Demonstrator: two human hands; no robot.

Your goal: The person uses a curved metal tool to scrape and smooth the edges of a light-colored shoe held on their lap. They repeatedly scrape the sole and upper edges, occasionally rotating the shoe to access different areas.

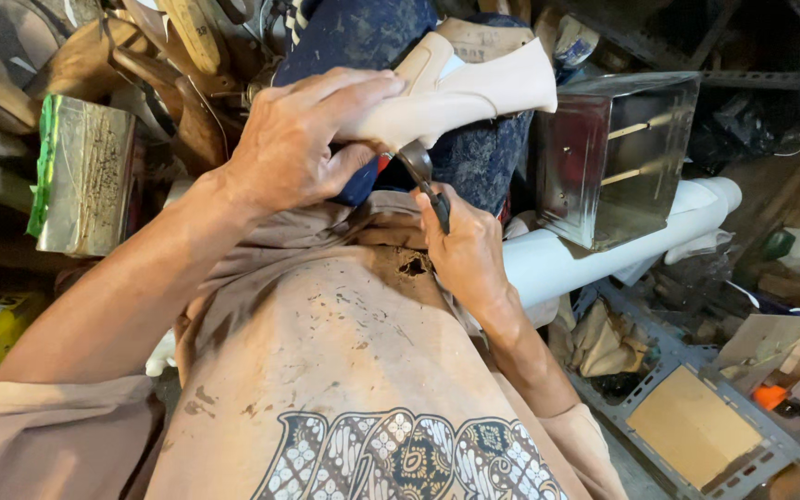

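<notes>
A cream leather shoe upper point(474, 83) on its last rests against my knees in dark blue patterned trousers point(363, 37). My left hand point(303, 139) presses down over the heel end of the shoe, fingers spread along its side. My right hand point(463, 245) is closed around the handles of dark metal pincers point(423, 176), whose jaws reach up to the shoe's lower edge. A stained brown apron point(326, 352) covers my lap below both hands.
A shiny metal box point(613, 157) stands to the right beside a white roll point(604, 245). A dented tin can point(85, 176) sits on the left among wooden lasts point(196, 37). A grey metal rack with cardboard point(696, 426) lies lower right.
</notes>
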